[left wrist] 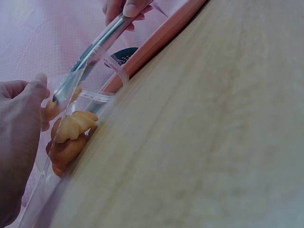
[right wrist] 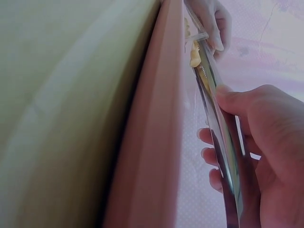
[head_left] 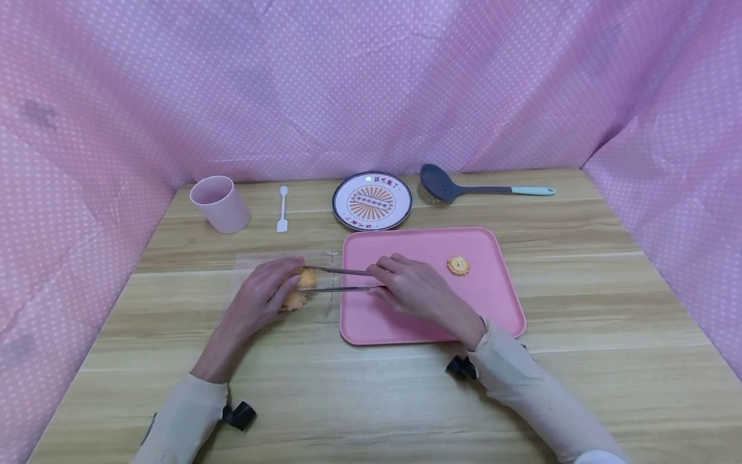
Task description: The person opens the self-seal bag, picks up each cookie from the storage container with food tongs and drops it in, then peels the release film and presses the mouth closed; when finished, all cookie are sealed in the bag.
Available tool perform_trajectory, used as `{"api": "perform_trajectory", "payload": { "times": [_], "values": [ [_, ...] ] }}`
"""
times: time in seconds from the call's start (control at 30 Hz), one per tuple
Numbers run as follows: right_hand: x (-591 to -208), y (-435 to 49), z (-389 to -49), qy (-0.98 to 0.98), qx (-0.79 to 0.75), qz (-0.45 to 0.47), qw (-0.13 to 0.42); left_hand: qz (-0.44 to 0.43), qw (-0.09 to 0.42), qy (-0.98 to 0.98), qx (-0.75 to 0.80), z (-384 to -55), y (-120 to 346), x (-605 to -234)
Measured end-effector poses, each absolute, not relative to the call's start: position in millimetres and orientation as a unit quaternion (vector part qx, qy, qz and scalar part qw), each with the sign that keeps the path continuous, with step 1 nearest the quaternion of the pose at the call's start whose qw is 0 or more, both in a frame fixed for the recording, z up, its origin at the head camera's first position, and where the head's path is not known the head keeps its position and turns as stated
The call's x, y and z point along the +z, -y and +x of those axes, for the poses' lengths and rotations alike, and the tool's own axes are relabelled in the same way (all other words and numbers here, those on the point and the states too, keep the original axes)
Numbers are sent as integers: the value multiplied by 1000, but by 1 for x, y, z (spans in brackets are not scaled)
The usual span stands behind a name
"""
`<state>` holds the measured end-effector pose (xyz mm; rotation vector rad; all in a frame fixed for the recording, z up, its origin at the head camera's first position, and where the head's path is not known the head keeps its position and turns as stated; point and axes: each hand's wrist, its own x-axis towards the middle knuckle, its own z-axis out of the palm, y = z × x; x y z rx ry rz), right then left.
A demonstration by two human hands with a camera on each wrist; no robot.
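My left hand (head_left: 268,291) grips a clear plastic bag (head_left: 321,301) at its upper side, left of the tray. Several golden cookies (left wrist: 73,126) lie inside the bag, partly covered by that hand in the head view. My right hand (head_left: 414,287) holds metal tongs (head_left: 344,289) over the tray's left part, thumb on one arm and fingers on the other. The tongs' tips reach leftward through the bag's mouth to the cookies, one arm on each side of a cookie. On the pink tray (head_left: 371,332), a single round cookie (head_left: 458,265) lies toward the right.
Along the back stand a pink cup (head_left: 228,209), a small white spatula (head_left: 282,209), a patterned plate (head_left: 372,222) and a dark slotted ladle (head_left: 440,183) with a light-blue handle end. Pink dotted cloth (head_left: 359,84) hangs behind the wooden table (head_left: 348,399).
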<state>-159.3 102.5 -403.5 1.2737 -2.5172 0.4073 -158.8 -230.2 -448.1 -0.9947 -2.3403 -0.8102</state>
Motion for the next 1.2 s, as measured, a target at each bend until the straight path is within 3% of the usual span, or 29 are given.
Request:
{"api": "perform_trajectory", "payload": {
  "times": [0.5, 1.2],
  "values": [
    [-405, -87, -159, 874, 125, 442, 162, -355, 230, 857, -295, -158, 230, -448],
    [-404, -95, -153, 886, 133, 422, 142, -357, 234, 852, -302, -159, 231, -449]
  ]
}}
